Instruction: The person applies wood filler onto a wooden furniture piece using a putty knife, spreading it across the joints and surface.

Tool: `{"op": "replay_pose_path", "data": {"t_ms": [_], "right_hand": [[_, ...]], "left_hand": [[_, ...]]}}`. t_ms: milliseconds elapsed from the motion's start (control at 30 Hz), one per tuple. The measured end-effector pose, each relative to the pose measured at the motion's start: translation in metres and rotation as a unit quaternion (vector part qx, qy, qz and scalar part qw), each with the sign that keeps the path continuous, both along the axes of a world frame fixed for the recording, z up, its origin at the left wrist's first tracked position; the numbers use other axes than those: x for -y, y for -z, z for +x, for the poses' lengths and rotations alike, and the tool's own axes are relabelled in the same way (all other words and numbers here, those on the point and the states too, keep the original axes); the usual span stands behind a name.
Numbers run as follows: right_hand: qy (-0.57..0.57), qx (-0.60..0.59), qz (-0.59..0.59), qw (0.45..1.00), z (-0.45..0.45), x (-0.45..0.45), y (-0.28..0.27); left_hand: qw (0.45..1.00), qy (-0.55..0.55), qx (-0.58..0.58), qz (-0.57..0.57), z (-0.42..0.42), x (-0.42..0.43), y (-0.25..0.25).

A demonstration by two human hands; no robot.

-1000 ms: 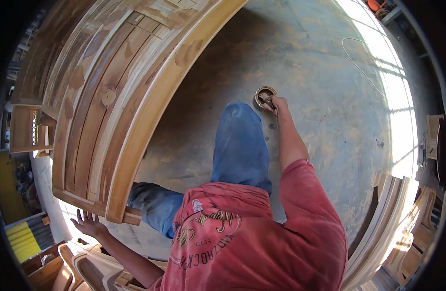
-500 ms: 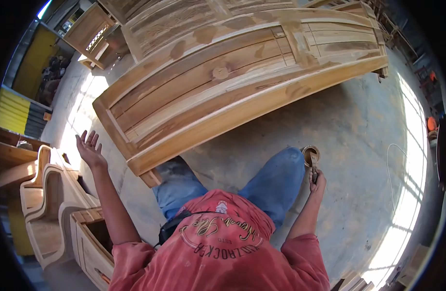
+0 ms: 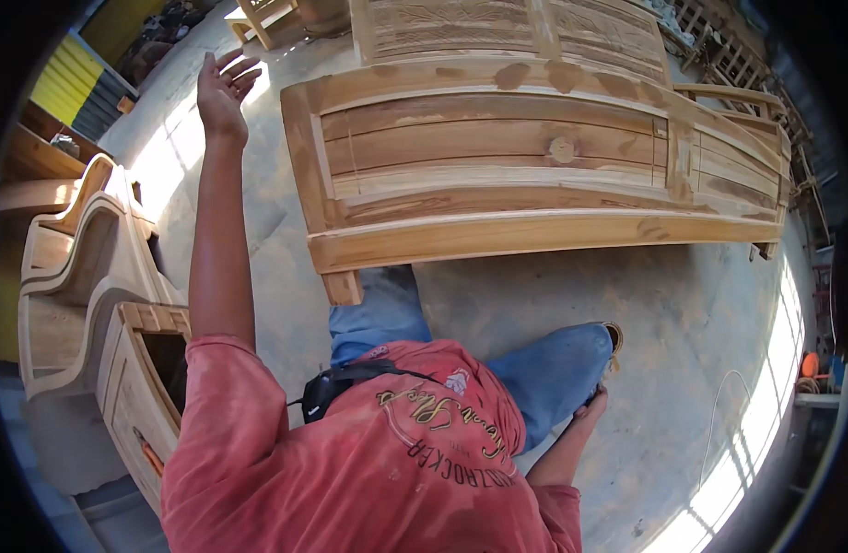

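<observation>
My left hand (image 3: 223, 100) is raised with its fingers apart and nothing in it, near the left end of a wooden bed panel (image 3: 497, 175). The panel has a round knot and several darker patches on its boards. Beside my knee, my right hand (image 3: 590, 407) is low and closed around the dark handle of what looks like a paintbrush (image 3: 594, 394). Just ahead of that hand stands a round can (image 3: 614, 339), partly hidden by my knee. The brush's far end is mostly hidden too.
To my left are curved wooden furniture pieces (image 3: 74, 267) and a wooden cabinet (image 3: 134, 396) with an orange-handled tool (image 3: 149, 456). A carved panel (image 3: 461, 32) stands behind the bed panel. A thin pale cable (image 3: 714, 415) lies on the concrete floor at right.
My left hand has moved up and forward, reaching farther out beside the panel's end. My view has turned left, so the panel sits farther right. The brush is now more hidden by my knee.
</observation>
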State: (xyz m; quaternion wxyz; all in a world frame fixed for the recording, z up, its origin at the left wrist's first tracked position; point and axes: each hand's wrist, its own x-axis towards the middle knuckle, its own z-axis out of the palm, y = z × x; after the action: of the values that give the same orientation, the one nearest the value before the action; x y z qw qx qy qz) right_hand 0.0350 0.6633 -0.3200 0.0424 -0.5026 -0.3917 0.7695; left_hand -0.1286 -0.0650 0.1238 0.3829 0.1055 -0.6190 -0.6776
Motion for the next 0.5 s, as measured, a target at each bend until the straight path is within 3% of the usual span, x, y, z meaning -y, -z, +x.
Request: {"op": "replay_pose_path", "data": {"t_ms": [100, 167, 233, 300, 400, 500], "right_hand": [[0.024, -0.021, -0.031, 0.999, 0.006, -0.001, -0.010], [0.005, -0.147, -0.091, 0.985, 0.019, -0.015, -0.007], [-0.015, -0.270, -0.152, 0.951, 0.023, -0.026, -0.004], [-0.005, -0.287, -0.132, 0.949, 0.015, -0.024, -0.017], [0.040, -0.326, -0.079, 0.941, 0.014, -0.026, -0.043], [-0.012, -0.402, -0.041, 0.915, 0.011, -0.007, -0.086]], "left_hand": [[0.990, 0.116, -0.001, -0.085, -0.025, 0.008, -0.017], [0.971, 0.197, 0.009, -0.137, -0.043, 0.003, -0.028], [0.971, 0.163, 0.032, -0.173, -0.072, -0.013, -0.025], [0.957, 0.220, 0.077, -0.174, -0.085, -0.021, -0.029], [0.942, 0.247, 0.047, -0.220, -0.104, -0.010, -0.020], [0.909, 0.300, 0.004, -0.291, -0.132, -0.008, -0.001]]}}
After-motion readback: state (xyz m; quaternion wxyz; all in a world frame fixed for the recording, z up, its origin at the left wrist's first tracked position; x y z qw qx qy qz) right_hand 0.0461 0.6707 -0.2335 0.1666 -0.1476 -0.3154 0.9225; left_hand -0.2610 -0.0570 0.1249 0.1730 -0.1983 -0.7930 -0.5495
